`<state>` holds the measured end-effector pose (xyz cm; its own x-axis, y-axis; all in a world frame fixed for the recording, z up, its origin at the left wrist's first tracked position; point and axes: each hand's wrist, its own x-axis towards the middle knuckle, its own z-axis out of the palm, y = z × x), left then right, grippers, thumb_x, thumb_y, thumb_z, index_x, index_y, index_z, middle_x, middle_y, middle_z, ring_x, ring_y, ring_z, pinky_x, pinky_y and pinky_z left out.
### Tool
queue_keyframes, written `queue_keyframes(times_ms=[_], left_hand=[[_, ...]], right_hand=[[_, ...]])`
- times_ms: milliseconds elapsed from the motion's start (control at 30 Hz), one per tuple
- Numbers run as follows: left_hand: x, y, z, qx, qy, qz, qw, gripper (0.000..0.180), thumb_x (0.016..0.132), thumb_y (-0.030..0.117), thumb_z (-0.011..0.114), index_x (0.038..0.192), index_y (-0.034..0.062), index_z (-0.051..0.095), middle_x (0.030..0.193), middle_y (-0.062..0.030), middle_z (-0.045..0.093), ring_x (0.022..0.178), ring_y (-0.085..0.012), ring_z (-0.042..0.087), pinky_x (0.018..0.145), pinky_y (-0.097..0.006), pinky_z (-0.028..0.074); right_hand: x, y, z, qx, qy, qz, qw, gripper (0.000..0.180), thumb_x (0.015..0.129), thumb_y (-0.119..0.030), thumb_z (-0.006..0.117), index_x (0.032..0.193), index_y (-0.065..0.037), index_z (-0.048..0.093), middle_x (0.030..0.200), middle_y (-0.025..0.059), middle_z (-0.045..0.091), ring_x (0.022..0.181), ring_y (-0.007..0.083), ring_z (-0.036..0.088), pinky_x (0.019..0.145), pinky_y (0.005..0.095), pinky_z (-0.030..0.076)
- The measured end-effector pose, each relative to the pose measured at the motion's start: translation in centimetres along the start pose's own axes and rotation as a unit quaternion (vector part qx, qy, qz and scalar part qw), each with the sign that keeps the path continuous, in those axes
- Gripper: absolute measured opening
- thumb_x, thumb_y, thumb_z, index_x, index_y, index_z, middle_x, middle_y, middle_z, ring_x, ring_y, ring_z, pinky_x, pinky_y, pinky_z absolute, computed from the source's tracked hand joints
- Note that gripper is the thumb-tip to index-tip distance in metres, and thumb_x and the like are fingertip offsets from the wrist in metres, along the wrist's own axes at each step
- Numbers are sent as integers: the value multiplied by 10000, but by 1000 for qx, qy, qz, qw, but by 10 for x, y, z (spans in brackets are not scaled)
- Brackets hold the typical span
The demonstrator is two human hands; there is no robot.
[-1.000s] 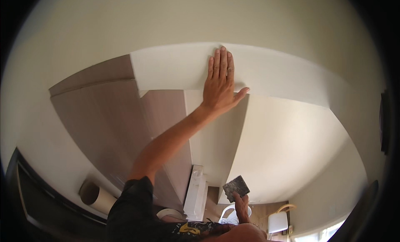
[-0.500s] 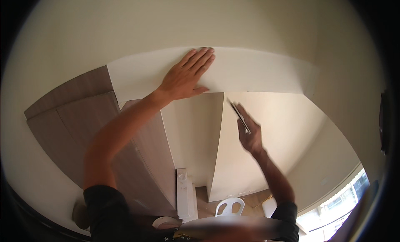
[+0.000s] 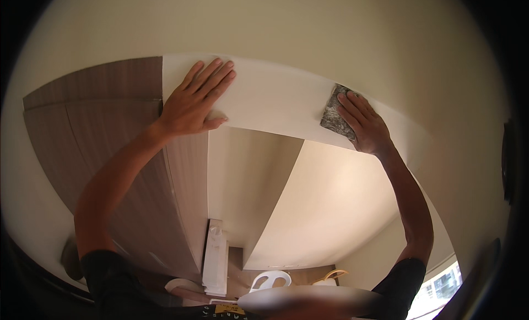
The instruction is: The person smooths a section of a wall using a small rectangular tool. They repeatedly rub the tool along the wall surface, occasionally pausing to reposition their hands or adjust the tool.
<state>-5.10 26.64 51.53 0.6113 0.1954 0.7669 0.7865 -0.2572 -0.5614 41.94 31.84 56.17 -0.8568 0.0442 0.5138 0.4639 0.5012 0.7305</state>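
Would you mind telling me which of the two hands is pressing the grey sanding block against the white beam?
The right hand presses the grey sanding block; the left hand lies flat and empty.

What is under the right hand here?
A grey, mottled sanding pad shows under the right hand, pressed on the white beam. The fingers hide its right part.

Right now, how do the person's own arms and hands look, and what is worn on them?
Both arms are bare from wrist to above the elbow. Short black sleeves cover only the upper arms, the left sleeve and the right sleeve. The left hand and right hand wear no gloves. I can see no rings, watch or bands.
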Motion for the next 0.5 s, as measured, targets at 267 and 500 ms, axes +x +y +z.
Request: queue_keyframes(times_ms=[267,500], left_hand=[[-8,3,4,17,26,-29,999,968,955,658,556,1642,16,328,1717,-140,332,1599,-342,280,1316,-550,185],[-4,17,6,20,62,-71,995,972,944,661,584,1651,46,325,1708,-124,357,1591,-338,300,1300,-586,195]], right_hand=[[138,-66,12,63,53,-96,992,811,727,137,641,1511,-37,531,1658,62,451,1541,260,410,1259,433,413],[11,-7,-21,-38,-36,-26,998,778,741,133,639,1497,-27,543,1620,107,496,1515,303,449,1230,454,443]])
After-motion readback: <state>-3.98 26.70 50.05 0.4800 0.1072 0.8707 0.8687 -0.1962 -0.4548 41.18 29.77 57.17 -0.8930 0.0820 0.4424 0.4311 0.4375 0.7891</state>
